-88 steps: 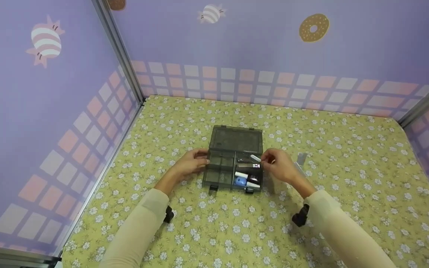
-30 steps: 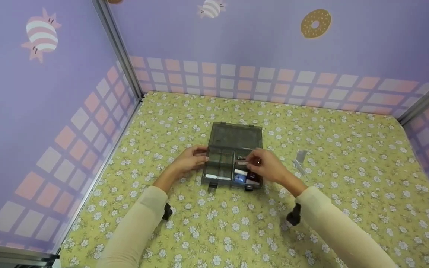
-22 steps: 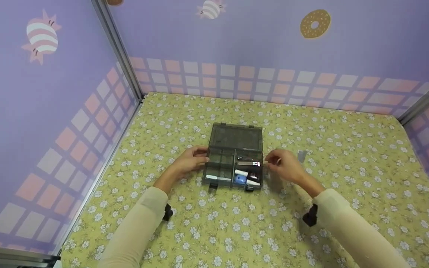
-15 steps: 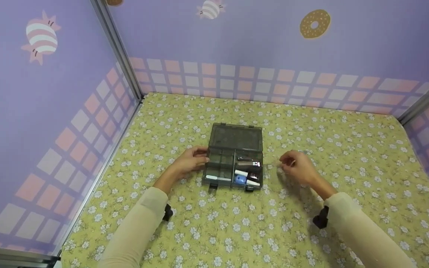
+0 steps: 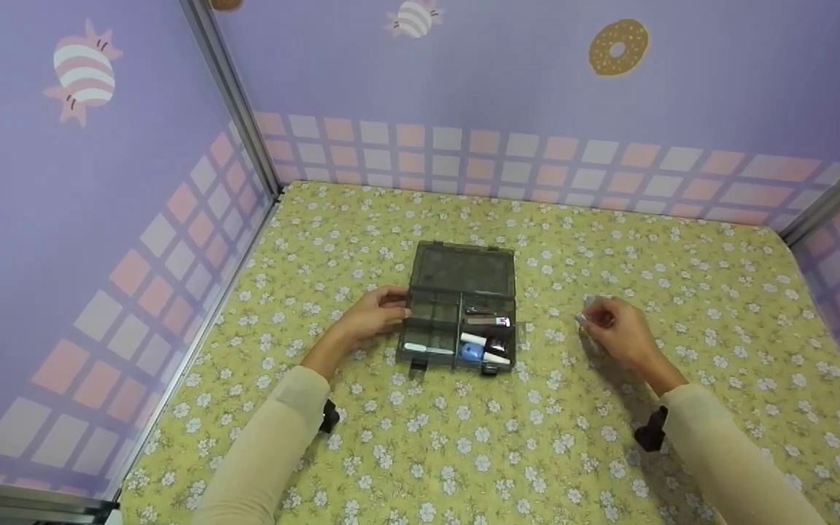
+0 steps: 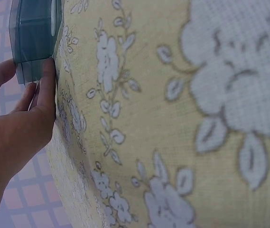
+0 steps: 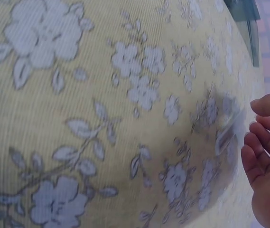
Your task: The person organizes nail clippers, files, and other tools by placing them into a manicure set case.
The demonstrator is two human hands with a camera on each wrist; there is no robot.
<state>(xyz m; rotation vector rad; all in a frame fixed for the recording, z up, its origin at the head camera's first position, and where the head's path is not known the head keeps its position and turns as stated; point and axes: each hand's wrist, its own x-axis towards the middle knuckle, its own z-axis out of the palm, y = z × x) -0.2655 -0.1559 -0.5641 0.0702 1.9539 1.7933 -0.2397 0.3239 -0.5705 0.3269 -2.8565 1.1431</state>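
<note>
Compartment box [image 5: 459,321], dark translucent plastic, lay near the middle of the desk [image 5: 464,452], which carried a yellow floral cloth; its lid stood open toward the far edge. The right-hand compartments held a nail clipper [image 5: 488,319], a blue item [image 5: 471,354] and small white pieces; a white stick [image 5: 427,348] lay in the near left compartment. Left hand [image 5: 369,321] rested against the box's left side, grip relaxed, fingers straight and touching the wall, as the left wrist view showed. Right hand [image 5: 613,332] hovered to the right of the box, well apart from it, grip loosely curled over a small clear piece [image 5: 586,312] on the cloth; whether the fingers pinched it could not be told.
</note>
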